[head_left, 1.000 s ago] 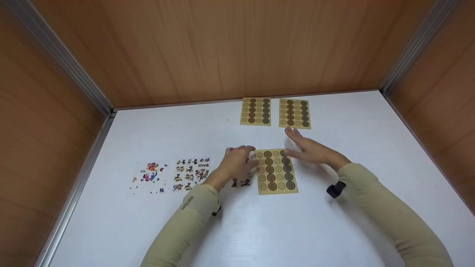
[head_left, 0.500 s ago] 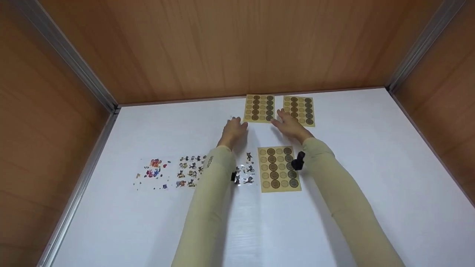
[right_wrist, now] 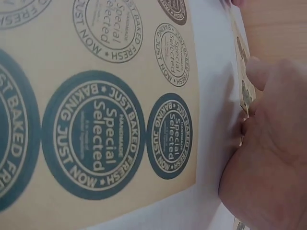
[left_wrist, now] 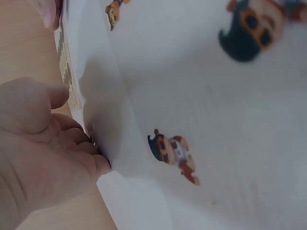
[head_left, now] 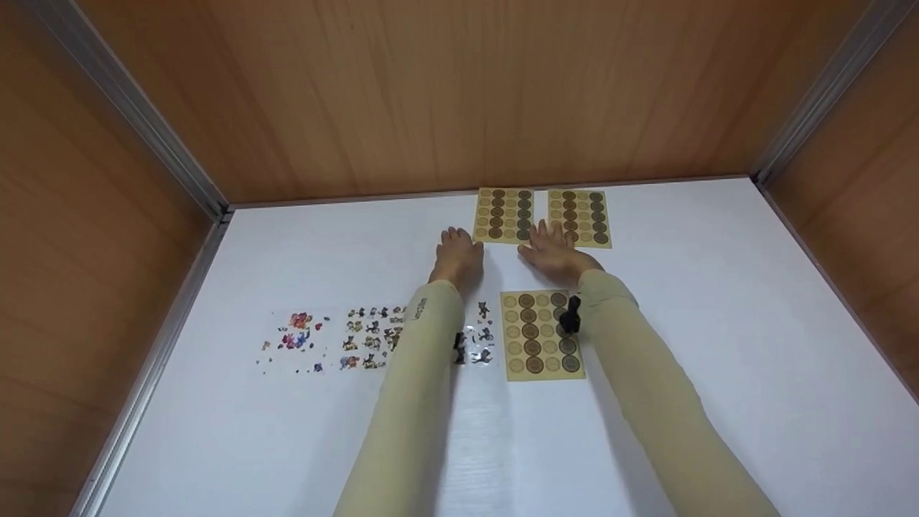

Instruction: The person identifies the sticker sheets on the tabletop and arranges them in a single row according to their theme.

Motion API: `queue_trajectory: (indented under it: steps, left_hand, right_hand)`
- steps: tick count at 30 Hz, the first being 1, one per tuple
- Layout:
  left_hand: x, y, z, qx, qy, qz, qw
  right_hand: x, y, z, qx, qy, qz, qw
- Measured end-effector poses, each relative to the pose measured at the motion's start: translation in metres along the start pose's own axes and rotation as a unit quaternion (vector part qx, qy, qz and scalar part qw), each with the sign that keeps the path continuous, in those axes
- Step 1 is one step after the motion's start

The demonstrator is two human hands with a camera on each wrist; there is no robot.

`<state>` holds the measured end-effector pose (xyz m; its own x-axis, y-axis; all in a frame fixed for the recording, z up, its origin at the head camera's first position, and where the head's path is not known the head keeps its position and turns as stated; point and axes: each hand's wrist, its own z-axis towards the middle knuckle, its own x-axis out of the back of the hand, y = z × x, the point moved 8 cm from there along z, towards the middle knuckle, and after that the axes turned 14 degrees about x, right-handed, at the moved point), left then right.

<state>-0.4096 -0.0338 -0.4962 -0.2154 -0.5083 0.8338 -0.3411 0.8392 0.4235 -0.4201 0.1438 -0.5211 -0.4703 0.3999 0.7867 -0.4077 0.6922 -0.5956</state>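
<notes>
Since a second ago, the left hand [head_left: 458, 255] and right hand [head_left: 551, 250] have gone from the near tan sheet [head_left: 538, 337] up to the back ones; the sheets look unmoved. The back-left tan sheet [head_left: 502, 215] and back-right tan sheet [head_left: 580, 215] lie flat by the rear wall [head_left: 459, 93], a narrow gap between them. Right-hand fingers are spread over that gap and the back-right sheet's lower-left corner; can't tell if they're actually touching paper. Left fingers are extended, fairly close together, just beside the back-left sheet's lower-left corner.

Best bit to read is the near sheet's round stickers: "JUST BAKED FRESH", "BAKING JUST NOW", "HANDMADE", "Special Selected". Smaller print's too tiny for me. Left sleeve [head_left: 409, 373] has dark lettering at the cuff, not legible.

Left of that sheet on the white table [head_left: 682, 287]: a glossy cartoon sheet [head_left: 482, 334] partly under the left arm, then more cartoon stickers [head_left: 371, 345] and a scatter of colourful ones [head_left: 296, 340].
</notes>
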Motion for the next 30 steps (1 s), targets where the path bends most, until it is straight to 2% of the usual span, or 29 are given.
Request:
queue_trajectory:
  steps: [5, 10, 16, 21, 25, 30]
  left_hand:
    - [-0.006, 0.0, -0.003, 0.0, -0.008, 0.039, 0.9992]
    - [-0.007, -0.0004, -0.0038, 0.001, -0.007, 0.038, 0.9993]
    - [-0.0071, -0.0052, -0.0053, -0.01, -0.012, 0.048, 0.9988]
    - [-0.0067, -0.0037, -0.007, -0.033, -0.009, 0.042, 0.9985]
    - [-0.0057, -0.0028, -0.0067, -0.045, -0.004, 0.039, 0.9982]
    - [-0.007, -0.0051, -0.0084, -0.045, 0.0, 0.052, 0.9976]
  right_hand:
    - [-0.0028, 0.0007, 0.0016, -0.011, -0.017, -0.027, 0.9994]
    - [-0.0018, -0.0024, 0.0018, -0.009, -0.018, -0.056, 0.9982]
    - [-0.0017, -0.0071, -0.001, 0.009, 0.007, -0.014, 0.9998]
    - [0.001, -0.0085, -0.0034, 0.019, 0.036, 0.028, 0.9988]
    - [0.0032, -0.0073, -0.0023, 0.018, 0.053, 0.034, 0.9978]
    - [0.0004, -0.005, -0.0011, 0.015, 0.052, 0.026, 0.9982]
